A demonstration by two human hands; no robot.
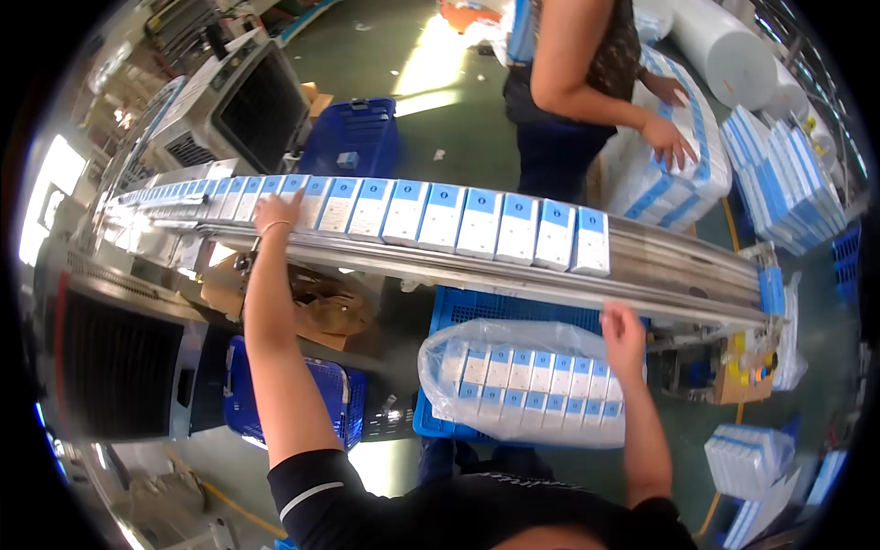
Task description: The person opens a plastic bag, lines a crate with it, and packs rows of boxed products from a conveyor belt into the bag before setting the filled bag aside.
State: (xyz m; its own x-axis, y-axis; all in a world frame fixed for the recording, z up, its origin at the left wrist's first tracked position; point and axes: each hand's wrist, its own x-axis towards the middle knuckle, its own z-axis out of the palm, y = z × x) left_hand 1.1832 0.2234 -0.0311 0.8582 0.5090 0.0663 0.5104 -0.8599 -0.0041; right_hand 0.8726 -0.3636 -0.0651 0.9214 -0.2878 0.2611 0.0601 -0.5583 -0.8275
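A long row of blue-and-white boxes (409, 213) stands on the conveyor (678, 266), ending at its right part. My left hand (276, 213) rests with fingers apart on boxes toward the left of the row. Below the conveyor's right half, my right hand (623, 332) is raised with its fingers curled; whether it holds anything cannot be made out. Just left of and below it, a clear plastic bag (440, 367) holds two rows of similar boxes (541, 371). The bag lies in a blue crate (446, 307).
Across the conveyor, a person (573, 92) has both hands on a large wrapped bundle (632, 183). Blue baskets (353, 137) stand beyond the conveyor and at lower left. Wrapped stacks (747, 458) are at right; a cardboard box (316, 312) lies under the conveyor.
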